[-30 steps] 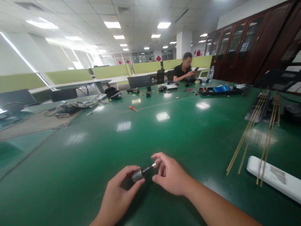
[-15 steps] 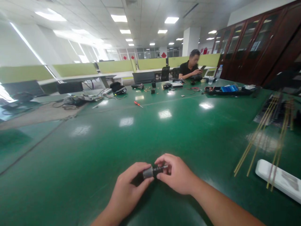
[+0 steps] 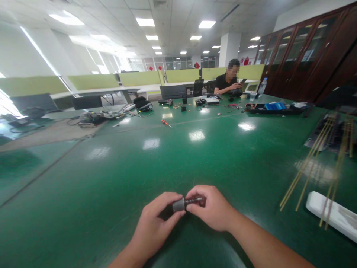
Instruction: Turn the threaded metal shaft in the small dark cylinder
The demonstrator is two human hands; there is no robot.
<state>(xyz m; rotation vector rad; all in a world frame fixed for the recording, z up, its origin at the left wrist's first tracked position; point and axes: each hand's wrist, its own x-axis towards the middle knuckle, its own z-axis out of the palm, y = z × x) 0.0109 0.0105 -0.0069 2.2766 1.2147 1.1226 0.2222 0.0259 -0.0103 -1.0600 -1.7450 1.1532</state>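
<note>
Two hands, left hand (image 3: 156, 223) and right hand (image 3: 213, 208), grip one metal cylinder (image 3: 178, 204)

An open-plan office under rows of recessed ceiling light panels (image 3: 206, 24), their glare mirrored on a broad green worktable (image 3: 173, 156). Low lime-green partitions (image 3: 92, 81) divide white desks (image 3: 111, 91) along the far side, where a white square column (image 3: 229, 50) rises to the tiled ceiling. Dark wooden cabinets with glass doors (image 3: 306, 56) line the right wall (papers show faintly behind the panes). Daylight floods in from windows (image 3: 97, 59) at left. Black office chairs (image 3: 198, 87) stand at the table's far end.
</note>
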